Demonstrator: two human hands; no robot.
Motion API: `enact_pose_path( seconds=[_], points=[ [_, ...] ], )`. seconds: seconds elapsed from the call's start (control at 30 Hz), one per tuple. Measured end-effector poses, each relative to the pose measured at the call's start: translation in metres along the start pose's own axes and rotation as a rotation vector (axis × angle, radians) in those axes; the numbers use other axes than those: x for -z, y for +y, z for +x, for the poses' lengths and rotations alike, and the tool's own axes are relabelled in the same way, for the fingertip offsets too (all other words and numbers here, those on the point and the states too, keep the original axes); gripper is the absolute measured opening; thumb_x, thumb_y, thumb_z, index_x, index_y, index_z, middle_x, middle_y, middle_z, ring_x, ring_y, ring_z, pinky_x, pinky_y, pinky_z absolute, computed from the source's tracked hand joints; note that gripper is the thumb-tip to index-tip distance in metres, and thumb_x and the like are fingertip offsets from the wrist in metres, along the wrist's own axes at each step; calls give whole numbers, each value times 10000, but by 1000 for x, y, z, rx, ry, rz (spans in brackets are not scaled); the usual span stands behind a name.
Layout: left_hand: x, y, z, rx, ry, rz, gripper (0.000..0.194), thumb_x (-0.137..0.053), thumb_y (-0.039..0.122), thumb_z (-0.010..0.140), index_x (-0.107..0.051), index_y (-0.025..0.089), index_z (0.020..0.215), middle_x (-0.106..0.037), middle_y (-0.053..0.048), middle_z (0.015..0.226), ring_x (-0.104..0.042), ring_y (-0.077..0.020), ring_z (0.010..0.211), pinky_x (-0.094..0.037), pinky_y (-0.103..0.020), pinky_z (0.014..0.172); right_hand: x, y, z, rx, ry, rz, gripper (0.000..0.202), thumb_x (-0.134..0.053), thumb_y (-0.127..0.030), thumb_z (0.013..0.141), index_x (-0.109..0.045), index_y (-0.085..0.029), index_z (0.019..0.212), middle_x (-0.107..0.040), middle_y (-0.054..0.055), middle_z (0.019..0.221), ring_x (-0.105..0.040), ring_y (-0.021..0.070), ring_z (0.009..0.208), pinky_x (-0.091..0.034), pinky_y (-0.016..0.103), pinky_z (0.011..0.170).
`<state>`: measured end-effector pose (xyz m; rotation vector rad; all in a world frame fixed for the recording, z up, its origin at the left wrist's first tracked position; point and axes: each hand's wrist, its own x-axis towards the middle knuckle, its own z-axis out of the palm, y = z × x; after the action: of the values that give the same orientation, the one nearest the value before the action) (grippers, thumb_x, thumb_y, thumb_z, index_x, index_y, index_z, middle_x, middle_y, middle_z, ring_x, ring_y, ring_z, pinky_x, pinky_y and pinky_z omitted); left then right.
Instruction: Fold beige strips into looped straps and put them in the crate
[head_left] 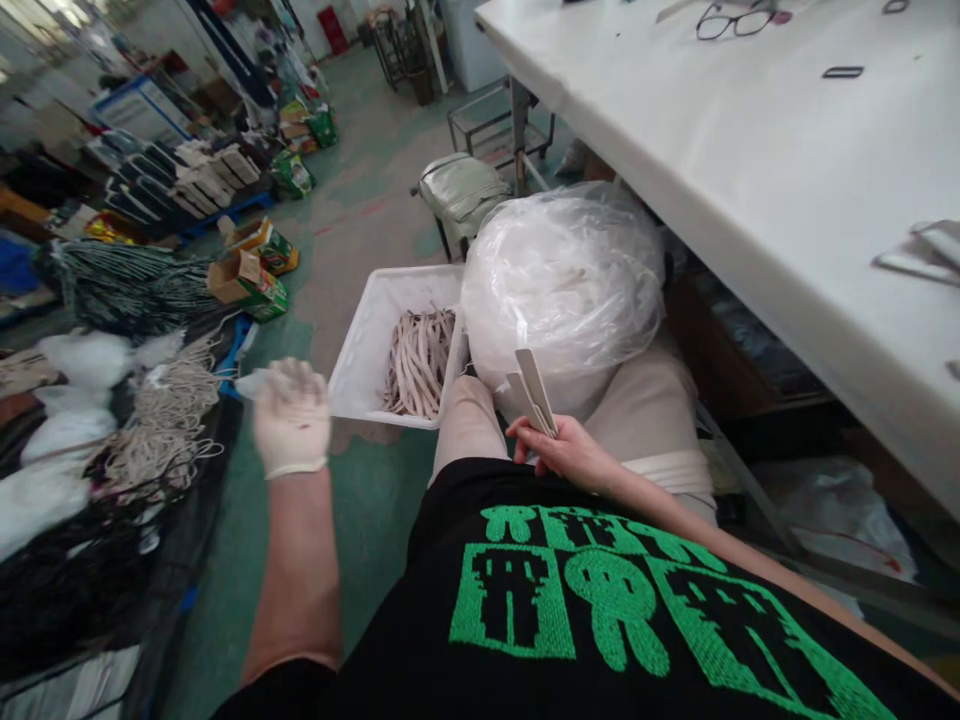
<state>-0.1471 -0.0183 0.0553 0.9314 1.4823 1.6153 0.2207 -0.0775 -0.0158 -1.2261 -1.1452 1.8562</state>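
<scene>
My right hand (566, 450), bare, is closed around several flat beige strips (532, 385) that stick up above my lap. My left hand (292, 420) wears a white knit glove with greyed fingers and is held out to the left above the floor. Its fingers are smeared by motion. A whitish, see-through piece (253, 384) shows at its left edge; whether the hand holds it I cannot tell. A white plastic bin (360, 340) stands beside my knee, with a bundle of long beige strips (421, 362) inside. A large bulging clear plastic bag (562, 270) rests against my legs.
A white-topped table (720, 120) runs along the right, with glasses (735, 22) and a dark metal buckle (843, 72) on it. A padded stool (461, 190) stands beyond the bag. Cord bundles (169, 410) and cardboard boxes (251, 280) lie on the left.
</scene>
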Motion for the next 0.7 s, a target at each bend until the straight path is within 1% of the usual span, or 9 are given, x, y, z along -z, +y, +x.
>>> enact_pose_path(
  seconds=[0.07, 0.13, 0.2, 0.27, 0.4, 0.47, 0.57, 0.63, 0.7],
  points=[
    [-42, -45, -31, 178, -110, -48, 323, -576, 559, 844, -704, 312, 1008, -673, 20, 1343, -529, -247, 1370, -457, -494, 1142, -6, -6, 7, -6, -17, -4, 380, -658, -517, 846, -668, -170, 1000, -695, -6, 674, -512, 71, 417, -370, 178, 368],
    [-78, -80, -58, 268, -175, -120, 358, -536, 522, 888, -709, 249, 1042, -708, -63, 1285, -579, -259, 1320, -487, -490, 1106, -12, -10, 15, -8, -17, 1, 369, -645, -482, 874, -670, -169, 1068, -696, -9, 675, -511, 70, 414, -368, 173, 360],
    [-102, -99, -78, 339, -220, -202, 352, -530, 481, 904, -714, 221, 1054, -718, -84, 1260, -591, -253, 1305, -487, -458, 1105, -16, -13, 22, -2, 0, 9, 368, -653, -451, 881, -662, -168, 1117, -689, -14, 666, -506, 69, 418, -398, 170, 370],
    [-117, -107, -89, 393, -235, -267, 332, -538, 442, 906, -720, 201, 1043, -735, -92, 1220, -603, -247, 1291, -479, -426, 1111, -19, -15, 29, 8, 18, 14, 375, -674, -426, 871, -652, -166, 1142, -676, -22, 646, -495, 67, 425, -435, 167, 390],
    [-129, -110, -95, 439, -233, -304, 343, -554, 433, 908, -716, 168, 1054, -747, -116, 1180, -643, -251, 1234, -479, -410, 1105, -26, -18, 39, 10, 19, 20, 390, -710, -378, 843, -639, -167, 1162, -668, -21, 630, -532, 81, 468, -451, 159, 401],
    [-130, -112, -96, 441, -246, -310, 354, -564, 447, 907, -713, 166, 1065, -741, -116, 1196, -648, -249, 1225, -478, -409, 1101, -31, -17, 44, 9, 25, 17, 318, -733, -349, 813, -652, -171, 1065, -656, -23, 621, -565, 94, 499, -449, 158, 400],
    [-130, -114, -100, 478, -288, -357, 349, -626, 460, 874, -731, 166, 1030, -755, -108, 1160, -676, -241, 1174, -485, -399, 1087, -36, -13, 52, 20, 69, -11, 183, -729, -326, 797, -626, -178, 833, -612, -31, 573, -553, 90, 485, -435, 154, 391],
    [-129, -114, -104, 499, -335, -385, 355, -685, 473, 836, -750, 169, 1008, -761, -102, 1142, -692, -243, 1133, -496, -404, 1068, -36, -10, 56, 39, 88, -39, 194, -710, -331, 806, -598, -182, 752, -593, -34, 550, -528, 80, 465, -429, 152, 392],
    [-128, -113, -108, 492, -365, -359, 356, -760, 463, 779, -769, 174, 987, -765, -93, 1132, -690, -253, 1128, -496, -407, 1062, -35, -8, 59, 50, 91, -55, 215, -701, -349, 810, -588, -184, 731, -593, -33, 550, -511, 76, 455, -427, 156, 395]
  ],
)
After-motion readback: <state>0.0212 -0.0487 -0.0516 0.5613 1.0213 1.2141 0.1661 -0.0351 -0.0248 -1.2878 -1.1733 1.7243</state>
